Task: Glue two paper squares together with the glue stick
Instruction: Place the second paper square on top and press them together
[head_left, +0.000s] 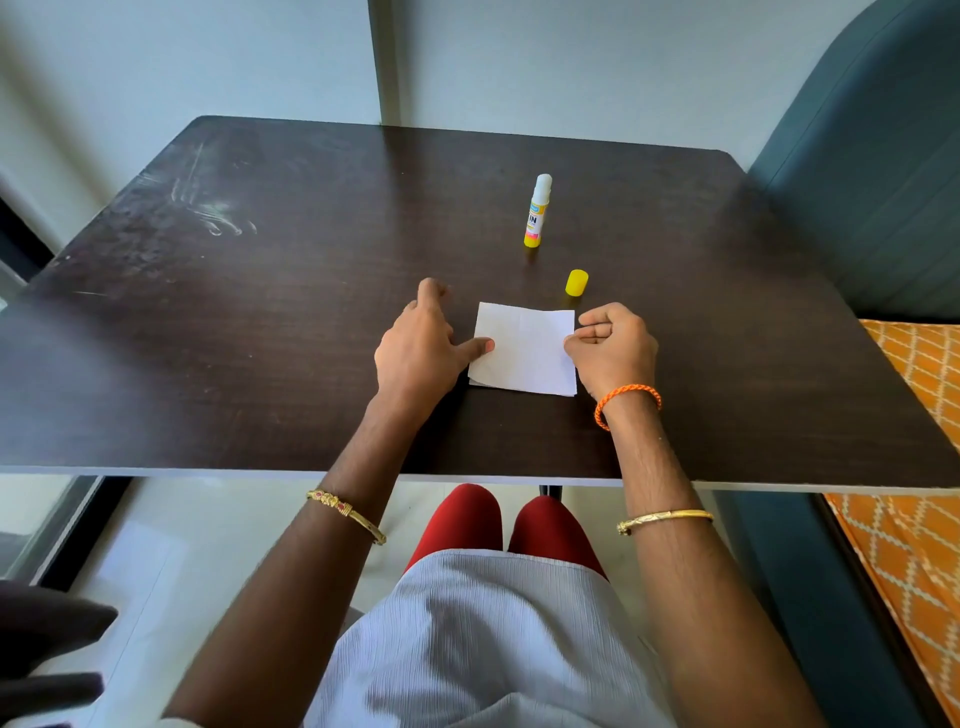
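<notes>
Two white paper squares (524, 351) lie stacked on the dark table (260, 312), the lower one's edge peeking out at the near left corner. My left hand (421, 345) rests flat beside the stack, its thumb pressing on the left edge. My right hand (613, 345) sits at the right edge with fingers curled, fingertips touching the paper. The glue stick (537, 210) stands upright and uncapped farther back. Its yellow cap (576, 282) stands apart, just beyond the paper's far right corner.
A teal upholstered seat (872, 182) rises at the table's right side, with an orange patterned cushion (914, 493) below it. White scuff marks (208, 208) cross the far left of the tabletop. The wall stands close behind the table.
</notes>
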